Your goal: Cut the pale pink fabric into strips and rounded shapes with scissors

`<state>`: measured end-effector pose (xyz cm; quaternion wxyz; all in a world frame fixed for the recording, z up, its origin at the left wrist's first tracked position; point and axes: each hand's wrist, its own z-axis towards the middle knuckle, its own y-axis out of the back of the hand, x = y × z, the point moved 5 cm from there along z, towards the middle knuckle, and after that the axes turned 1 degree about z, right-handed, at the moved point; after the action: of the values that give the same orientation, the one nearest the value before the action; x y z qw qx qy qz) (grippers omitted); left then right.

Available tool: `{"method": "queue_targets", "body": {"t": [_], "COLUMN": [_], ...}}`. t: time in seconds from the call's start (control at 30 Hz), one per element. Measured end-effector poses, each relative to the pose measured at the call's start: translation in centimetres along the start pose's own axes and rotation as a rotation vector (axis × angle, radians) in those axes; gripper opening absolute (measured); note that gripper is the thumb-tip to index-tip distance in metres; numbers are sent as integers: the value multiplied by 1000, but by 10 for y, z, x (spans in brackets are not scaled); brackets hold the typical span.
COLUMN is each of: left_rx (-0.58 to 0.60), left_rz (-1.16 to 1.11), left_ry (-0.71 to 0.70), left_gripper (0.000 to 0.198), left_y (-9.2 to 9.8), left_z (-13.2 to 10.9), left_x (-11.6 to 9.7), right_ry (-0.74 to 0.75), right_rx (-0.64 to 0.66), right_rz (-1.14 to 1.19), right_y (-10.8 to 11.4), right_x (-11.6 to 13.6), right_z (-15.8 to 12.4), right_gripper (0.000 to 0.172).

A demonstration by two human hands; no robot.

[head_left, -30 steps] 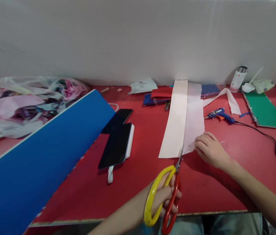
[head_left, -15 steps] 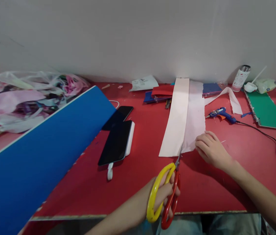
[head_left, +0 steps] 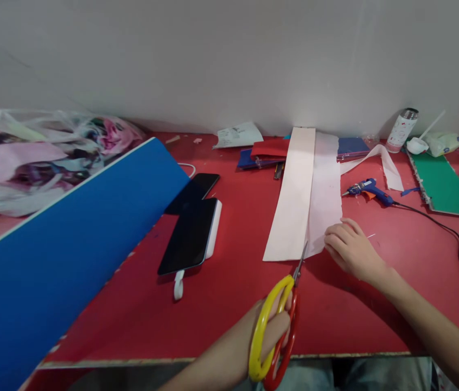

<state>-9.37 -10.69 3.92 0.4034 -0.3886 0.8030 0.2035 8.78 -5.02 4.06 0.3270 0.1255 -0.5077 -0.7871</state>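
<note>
My left hand (head_left: pixel 272 328) is closed round the yellow and red handles of a pair of scissors (head_left: pixel 279 317). The blade tips touch the near edge of a long pale pink sheet (head_left: pixel 294 206) lying on the red table (head_left: pixel 233 282). A lighter, thinner pink sheet (head_left: pixel 326 190) overlaps it on the right. At the near right corner of that lighter sheet rests my right hand (head_left: pixel 351 250), its fingers curled and pressing down on the corner.
A large blue board (head_left: pixel 70 244) slants over the table's left half. Two dark phones (head_left: pixel 191 233) lie beside it. A blue glue gun (head_left: pixel 365 190) with a black cable, a green board (head_left: pixel 441 182), a bottle (head_left: pixel 401 130), stacked coloured sheets (head_left: pixel 270 152) and a bag of scraps (head_left: pixel 42 157) lie around.
The scissor handles have come closer together, and the blades stay at the sheet's near edge. My right hand has stayed on the corner.
</note>
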Motion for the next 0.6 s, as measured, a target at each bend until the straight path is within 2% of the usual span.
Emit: {"method": "queue_targets", "body": {"t": [0.17,0.4,0.5,0.6], "left_rx": [-57,19,47,57], "left_rz": [-7,-203,-191,-128], "left_ry": [37,97,72,82], "left_gripper": [24,39,42,35], "left_y": [-2,-8,-4,0], "left_z": [2,10,12,16], "left_x": [10,33,33,35], "right_ry": [11,32,30,34], "right_rx": [9,-24,-29,-48], "right_rz": [0,17,30,26], "right_y": [0,3,3,3], "right_x": [1,3,3,2], "right_z": [0,0,0,0], "right_gripper": [17,18,19,19]}}
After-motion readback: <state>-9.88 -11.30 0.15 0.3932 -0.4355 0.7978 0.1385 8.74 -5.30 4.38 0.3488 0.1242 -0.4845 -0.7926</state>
